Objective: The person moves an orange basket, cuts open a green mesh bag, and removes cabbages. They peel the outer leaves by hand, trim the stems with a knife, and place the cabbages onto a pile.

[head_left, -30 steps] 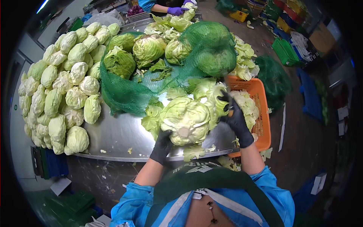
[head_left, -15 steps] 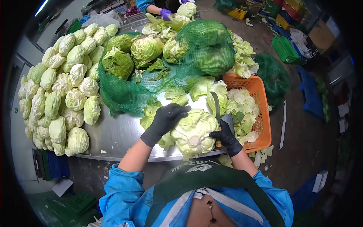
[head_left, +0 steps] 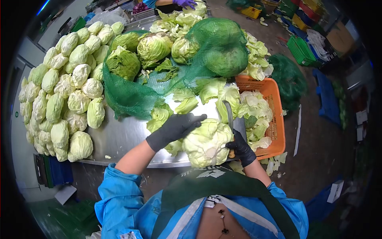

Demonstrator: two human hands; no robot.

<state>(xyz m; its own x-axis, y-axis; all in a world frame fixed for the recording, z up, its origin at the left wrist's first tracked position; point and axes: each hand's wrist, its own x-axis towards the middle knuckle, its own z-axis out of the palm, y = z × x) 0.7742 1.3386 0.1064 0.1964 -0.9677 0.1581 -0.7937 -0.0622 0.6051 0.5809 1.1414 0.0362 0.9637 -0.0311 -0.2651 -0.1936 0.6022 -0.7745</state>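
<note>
A trimmed pale green cabbage (head_left: 207,144) rests at the near edge of the metal table, its stem side turned toward me. My left hand (head_left: 177,129), in a black glove, lies against its upper left side with the fingers stretched out. On the other side, my right hand (head_left: 241,148), also black-gloved, is closed around the handle of a knife (head_left: 229,115). The knife's curved blade points up and away from me, and the right thumb touches the cabbage. Loose cabbage leaves (head_left: 186,104) lie just beyond.
A green mesh sack (head_left: 131,97) with several cabbages spans the table's middle. Peeled cabbages (head_left: 59,95) are piled at left. An orange crate (head_left: 281,119) of leaves stands at right. Across the table is a co-worker's purple-gloved hand (head_left: 185,3).
The cabbage has turned and shifted slightly right. My left hand has slid a little right along its top, fingers straighter. The co-worker's purple-gloved hand has moved back from the leaves.
</note>
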